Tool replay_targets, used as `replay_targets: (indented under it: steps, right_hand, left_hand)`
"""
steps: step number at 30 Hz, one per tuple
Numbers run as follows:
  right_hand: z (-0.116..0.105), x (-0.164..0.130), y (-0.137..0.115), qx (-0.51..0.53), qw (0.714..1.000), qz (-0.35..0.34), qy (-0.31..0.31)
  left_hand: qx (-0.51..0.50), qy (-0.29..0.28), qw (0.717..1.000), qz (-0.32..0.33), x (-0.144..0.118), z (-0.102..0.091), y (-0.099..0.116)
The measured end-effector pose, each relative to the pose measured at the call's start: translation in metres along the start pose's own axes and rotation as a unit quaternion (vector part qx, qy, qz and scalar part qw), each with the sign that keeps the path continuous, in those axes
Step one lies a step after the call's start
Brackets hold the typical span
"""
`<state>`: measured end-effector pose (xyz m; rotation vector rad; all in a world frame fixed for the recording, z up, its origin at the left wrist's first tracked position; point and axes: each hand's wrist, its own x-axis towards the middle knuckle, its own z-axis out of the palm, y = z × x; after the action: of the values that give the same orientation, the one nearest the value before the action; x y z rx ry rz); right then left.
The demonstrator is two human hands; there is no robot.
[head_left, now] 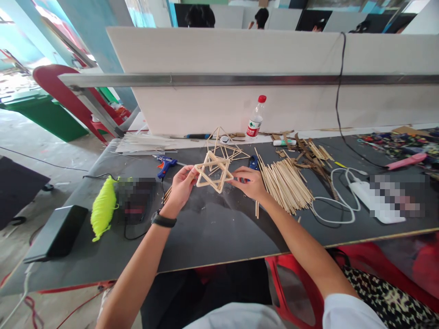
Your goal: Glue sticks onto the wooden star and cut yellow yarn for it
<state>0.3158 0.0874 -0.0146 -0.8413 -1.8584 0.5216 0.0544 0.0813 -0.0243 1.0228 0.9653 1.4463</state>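
Observation:
Between my two hands, a six-pointed star frame made of thin wooden sticks (223, 175) is held above the dark table. My left hand (183, 183) pinches its left point, and a dark band circles that wrist. On the opposite side, the fingers of my right hand (251, 183) are closed on the right point. Just behind the star stands another open stick frame (236, 152), with triangular sides. A blue hot glue gun (165, 165) lies beyond my left hand. To the right of my right hand is a pile of wooden sticks (286, 185).
A water bottle with a red cap (254, 119) stands by the white partition (206, 107). Neon yellow yarn (103, 209) and a dark box (58, 233) lie left. At right are a white power strip (375, 201), cables and a pink-handled tool (407, 161).

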Motion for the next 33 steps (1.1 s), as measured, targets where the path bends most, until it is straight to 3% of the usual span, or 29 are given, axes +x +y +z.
replay_targets:
  steps: [11,25,33]
  right_hand:
    - [0.001,0.002,0.000,-0.006,1.000,-0.018,0.009]
    - [0.004,0.000,0.000,0.032,0.998,-0.014,-0.053]
    - [0.005,-0.001,-0.002,0.023,0.998,-0.015,-0.054]
  left_hand:
    - [-0.130,-0.102,0.982,-0.094,-0.005,0.004,0.011]
    - [-0.170,-0.137,0.969,-0.117,-0.012,0.006,0.014]
    - [-0.164,-0.175,0.963,-0.124,-0.014,0.004,0.014]
